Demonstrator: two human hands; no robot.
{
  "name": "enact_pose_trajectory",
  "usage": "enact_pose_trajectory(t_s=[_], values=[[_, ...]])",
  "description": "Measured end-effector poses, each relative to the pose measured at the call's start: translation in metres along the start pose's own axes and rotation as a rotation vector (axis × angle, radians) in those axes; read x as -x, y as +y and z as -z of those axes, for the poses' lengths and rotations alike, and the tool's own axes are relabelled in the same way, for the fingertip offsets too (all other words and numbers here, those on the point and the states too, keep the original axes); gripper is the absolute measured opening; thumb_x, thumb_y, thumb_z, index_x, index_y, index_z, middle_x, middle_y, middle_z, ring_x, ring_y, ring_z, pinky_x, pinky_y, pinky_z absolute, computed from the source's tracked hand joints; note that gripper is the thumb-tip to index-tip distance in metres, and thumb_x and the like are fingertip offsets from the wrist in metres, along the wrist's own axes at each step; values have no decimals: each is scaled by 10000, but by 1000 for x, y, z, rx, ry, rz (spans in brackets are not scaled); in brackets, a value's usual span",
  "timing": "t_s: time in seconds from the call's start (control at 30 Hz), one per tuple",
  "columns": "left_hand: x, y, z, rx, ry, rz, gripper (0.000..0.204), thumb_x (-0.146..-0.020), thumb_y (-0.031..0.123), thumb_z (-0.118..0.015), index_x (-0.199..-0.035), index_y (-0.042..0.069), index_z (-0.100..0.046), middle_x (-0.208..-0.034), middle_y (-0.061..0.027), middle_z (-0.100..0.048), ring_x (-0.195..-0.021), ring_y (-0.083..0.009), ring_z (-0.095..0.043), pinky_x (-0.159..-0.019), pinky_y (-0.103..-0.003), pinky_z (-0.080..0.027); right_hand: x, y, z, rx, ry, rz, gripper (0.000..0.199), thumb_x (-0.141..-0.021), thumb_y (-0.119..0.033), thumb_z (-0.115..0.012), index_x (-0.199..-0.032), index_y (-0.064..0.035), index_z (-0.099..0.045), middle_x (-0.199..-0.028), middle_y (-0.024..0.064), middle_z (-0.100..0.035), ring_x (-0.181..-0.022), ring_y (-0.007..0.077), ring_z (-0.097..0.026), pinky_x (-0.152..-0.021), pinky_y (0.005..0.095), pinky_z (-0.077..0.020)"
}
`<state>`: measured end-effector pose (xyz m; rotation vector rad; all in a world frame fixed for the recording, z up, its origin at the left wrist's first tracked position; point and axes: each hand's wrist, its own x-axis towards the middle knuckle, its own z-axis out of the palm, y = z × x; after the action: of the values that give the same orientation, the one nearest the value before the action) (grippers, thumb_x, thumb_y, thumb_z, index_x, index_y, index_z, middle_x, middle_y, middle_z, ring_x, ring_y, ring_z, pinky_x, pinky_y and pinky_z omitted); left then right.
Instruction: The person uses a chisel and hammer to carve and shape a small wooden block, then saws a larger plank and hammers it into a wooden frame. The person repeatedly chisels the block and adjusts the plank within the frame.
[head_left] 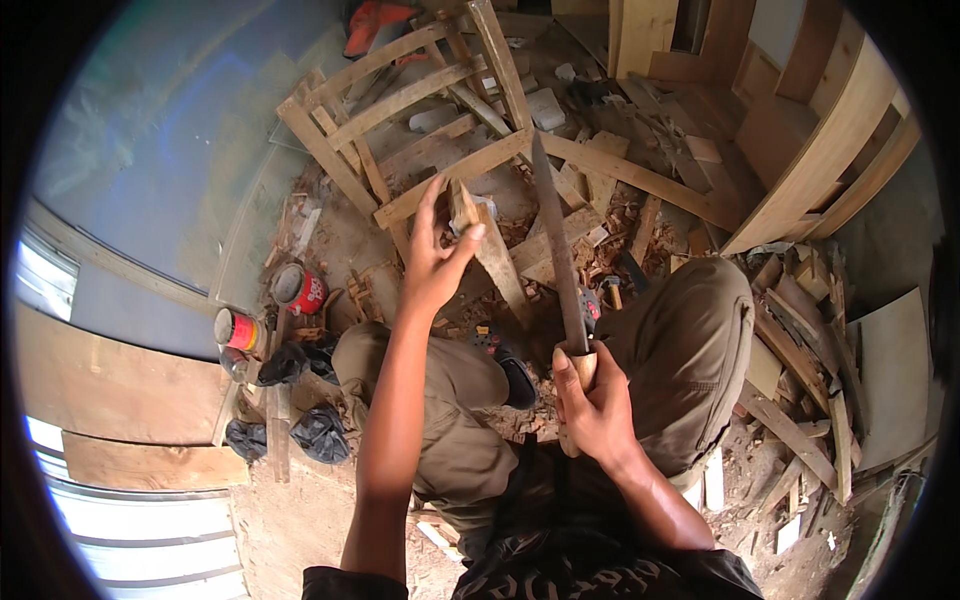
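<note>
My right hand (600,405) is closed round the wooden handle of a long, tapering metal file (558,240). Its dark blade points away from me and narrows toward the tip. My left hand (437,262) grips a short wooden piece (461,207) between thumb and fingers, in front of the chair-like wooden frame. Close to that piece, a light wooden bar (500,265) slants down toward my feet; whether the two are joined I cannot tell. The file stays apart from the wood in my left hand.
A slatted wooden frame (400,90) lies ahead among chips and offcuts. Two red cans (300,289) and black plastic bags (320,433) are at left. Scrap boards (800,345) pile up at right, below a wooden cabinet frame (815,150). My bent knees flank the work.
</note>
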<state>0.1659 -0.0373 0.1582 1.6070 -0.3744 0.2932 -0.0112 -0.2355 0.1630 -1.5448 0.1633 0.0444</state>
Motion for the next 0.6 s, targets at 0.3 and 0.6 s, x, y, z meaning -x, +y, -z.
enact_pose_trajectory(t_s=[0.3, 0.6], values=[[33, 49, -6, -5, 203, 237, 511, -1018, 272, -607, -1473, 72, -488, -1351, -154, -589, -1184, -222, -610, -964, -422, -527, -3, -3, -29, 100, -143, 20, 357, -985, -245, -646, -1140, 58, -541, -630, 148, -636, -544, 226, -673, -518, 355, -494], [111, 84, -39, 251, 451, 303, 522, -945, 54, -655, -1437, 23, -482, -1240, -126, -645, -1146, -200, -630, -965, -420, -530, 27, 7, -30, 155, -204, 174, 312, -951, -184, -657, -1121, 40, -523, -686, 213, -655, -649, 375, -708, -574, 427, -532]])
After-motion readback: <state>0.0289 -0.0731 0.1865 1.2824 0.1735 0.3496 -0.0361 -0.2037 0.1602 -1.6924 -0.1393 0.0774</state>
